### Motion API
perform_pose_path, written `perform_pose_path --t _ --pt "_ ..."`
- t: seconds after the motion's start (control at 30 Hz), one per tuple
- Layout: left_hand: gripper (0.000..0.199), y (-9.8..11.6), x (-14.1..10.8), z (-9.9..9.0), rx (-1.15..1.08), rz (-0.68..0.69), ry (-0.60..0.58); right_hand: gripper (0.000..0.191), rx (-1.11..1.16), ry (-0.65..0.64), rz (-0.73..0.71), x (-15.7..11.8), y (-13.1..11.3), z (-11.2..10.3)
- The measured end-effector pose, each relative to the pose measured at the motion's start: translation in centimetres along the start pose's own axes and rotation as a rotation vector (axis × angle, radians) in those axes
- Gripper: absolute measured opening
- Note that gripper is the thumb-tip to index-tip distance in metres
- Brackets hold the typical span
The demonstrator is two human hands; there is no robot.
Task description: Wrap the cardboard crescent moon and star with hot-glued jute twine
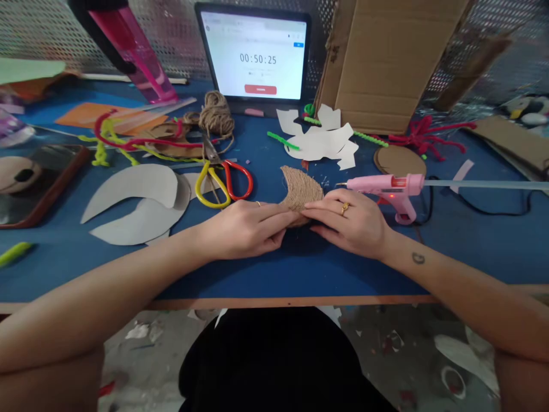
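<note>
A curved piece wrapped in coils of jute twine (300, 189) stands between my hands, its lower part hidden by my fingers. My left hand (246, 229) pinches its left side. My right hand (347, 220), wearing a gold ring, presses against its right side. To the right of that hand lies a pink hot glue gun (381, 189) with a long glue stick in it and a lit red light. Left of the wrapped piece are scissors with red and yellow handles (225, 183), and a ball of jute twine (217, 114) sits behind them.
A blue table with an orange front edge (291, 302) holds grey card cutouts (137, 200), white paper cutouts (321, 143), pipe cleaners (424, 134) and a round cardboard disc (398, 161). Behind stand a laptop showing a timer (255, 54), a cardboard sheet (377, 63) and a pink bottle (132, 54).
</note>
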State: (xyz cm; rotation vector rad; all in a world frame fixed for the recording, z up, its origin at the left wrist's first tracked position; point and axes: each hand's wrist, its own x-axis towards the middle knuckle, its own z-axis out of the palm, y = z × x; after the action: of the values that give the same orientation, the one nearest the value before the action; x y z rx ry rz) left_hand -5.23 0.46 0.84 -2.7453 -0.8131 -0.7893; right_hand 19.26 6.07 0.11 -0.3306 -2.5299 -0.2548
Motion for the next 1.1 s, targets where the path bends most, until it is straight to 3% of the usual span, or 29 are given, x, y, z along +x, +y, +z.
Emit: perform_pose_path --t 0.13,0.4,0.6,0.73,0.9,1.1 --pt "0.036 -0.8 -0.3 -0.6 0.114 0.017 0.160 0.014 -0.046 0.131 0.029 1.7 -0.1 0.0" --pt "0.029 -1.7 -0.3 -3.8 -0.068 -0.205 0.378 0.018 -0.165 0.146 0.021 6.1 -1.6 -2.2" --pt "0.027 -1.5 -0.5 -5.1 -0.548 -0.607 0.391 0.016 -0.044 0.026 0.251 8.4 -2.3 -4.0" --pt "0.026 -1.7 -0.3 -4.8 -0.679 -0.692 0.497 0.020 0.046 -0.019 0.273 8.6 -1.3 -4.3" --pt "0.024 -2.9 -0.5 -4.2 -0.788 -0.748 0.601 0.031 -0.478 -0.121 0.232 7.0 -1.6 -6.0" --pt "0.024 -3.9 -0.7 -3.6 -0.937 -0.812 0.605 0.030 -0.910 -0.290 0.023 4.9 -2.9 -11.1"
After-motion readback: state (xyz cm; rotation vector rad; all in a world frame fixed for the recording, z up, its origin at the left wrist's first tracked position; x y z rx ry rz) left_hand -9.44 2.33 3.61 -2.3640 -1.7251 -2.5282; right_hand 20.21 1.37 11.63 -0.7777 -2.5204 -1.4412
